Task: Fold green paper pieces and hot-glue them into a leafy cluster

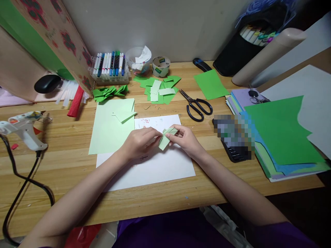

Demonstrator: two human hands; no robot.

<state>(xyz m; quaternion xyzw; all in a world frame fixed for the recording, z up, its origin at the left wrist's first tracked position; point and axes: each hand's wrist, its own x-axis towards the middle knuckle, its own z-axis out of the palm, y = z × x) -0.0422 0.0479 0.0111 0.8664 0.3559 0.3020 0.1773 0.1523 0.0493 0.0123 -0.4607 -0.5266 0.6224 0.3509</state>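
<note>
Between both hands, above a white sheet of paper (160, 172), is a small folded piece of pale green paper (163, 142). My left hand (142, 140) pinches its left edge with the fingertips. On the other side my right hand (184, 137) grips it, thumb on top and fingers partly hidden behind. To the left lies a larger pale green sheet (106, 131), with another folded pale green piece (125, 117) on it. Black-handled scissors (195, 105) rest with blades slightly apart beyond my right hand.
Bright green folded pieces (110, 93), green scraps (162, 91) and a green square (211, 84) lie behind. A tape roll (161, 66) and marker box (110, 69) stand by the wall. At left is a corded glue gun (28, 129); at right, a blurred phone (234, 137) and paper stack (284, 134).
</note>
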